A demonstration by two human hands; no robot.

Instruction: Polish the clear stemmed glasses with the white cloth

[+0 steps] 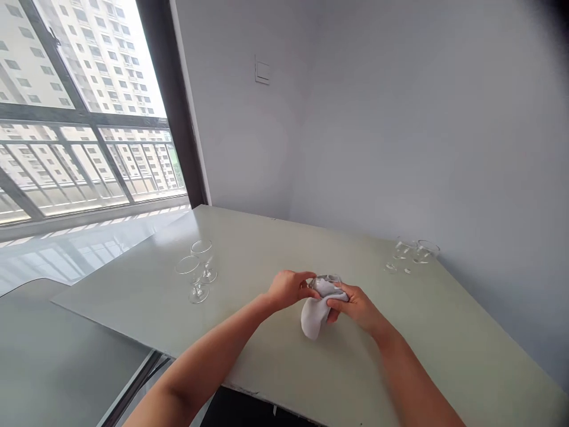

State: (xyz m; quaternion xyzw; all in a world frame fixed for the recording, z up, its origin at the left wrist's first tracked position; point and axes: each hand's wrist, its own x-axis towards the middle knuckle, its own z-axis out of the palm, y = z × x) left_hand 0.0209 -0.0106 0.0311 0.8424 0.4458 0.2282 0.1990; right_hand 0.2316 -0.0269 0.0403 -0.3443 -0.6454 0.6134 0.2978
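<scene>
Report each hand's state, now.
Left hand: closed on the clear, round-rimmed drinking glass.
Right hand: closed on the soft white cloth, bunched at the glass.

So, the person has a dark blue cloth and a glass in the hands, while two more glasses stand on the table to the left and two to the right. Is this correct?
Not quite: the cloth held with the glass is white, not dark blue; the head view shows this. The rest of your statement is right.
</scene>
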